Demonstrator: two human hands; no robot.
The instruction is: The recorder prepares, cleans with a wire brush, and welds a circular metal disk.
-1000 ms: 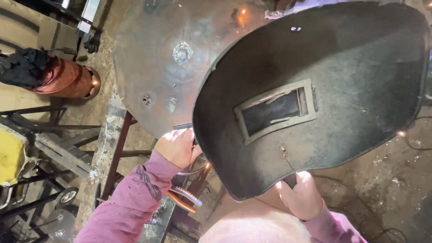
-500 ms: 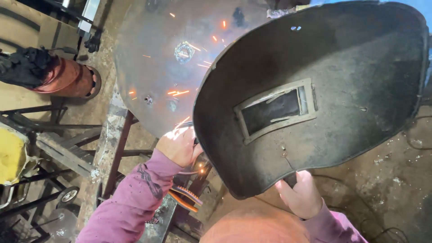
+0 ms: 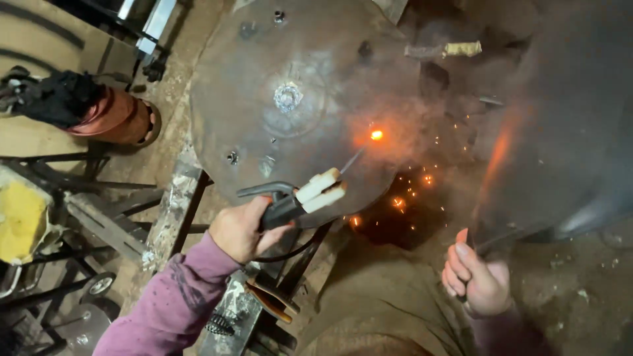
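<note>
The left hand (image 3: 242, 231) is closed around the dark handle of a welding clamp (image 3: 293, 198), fingers wrapped tight with the thumb on top. The clamp's pale tips pinch a thin welding rod (image 3: 353, 160) that slants up and to the right. The rod's far end meets the round metal plate (image 3: 277, 105) at a bright orange glowing spot (image 3: 376, 134), with smoke spreading above it and sparks (image 3: 399, 201) scattered below the plate's lower right edge. A cable runs down from the clamp handle under the plate.

The right hand (image 3: 476, 277) is closed on the handle of a dark welding shield (image 3: 560, 132), gripping it at the shield's lower edge. The shield is tilted and held off to the right, well apart from the glowing spot, and it fills the right part of the view.

The plate lies flat on a metal stand; a welded ring (image 3: 288, 97) sits at its middle. Pliers with orange grips (image 3: 270, 296) lie on the paint-spattered frame below the left hand. To the far left, a reddish cylinder (image 3: 112, 115) lies on the floor, and a yellow object (image 3: 23, 217) sits near a wheeled metal frame.
</note>
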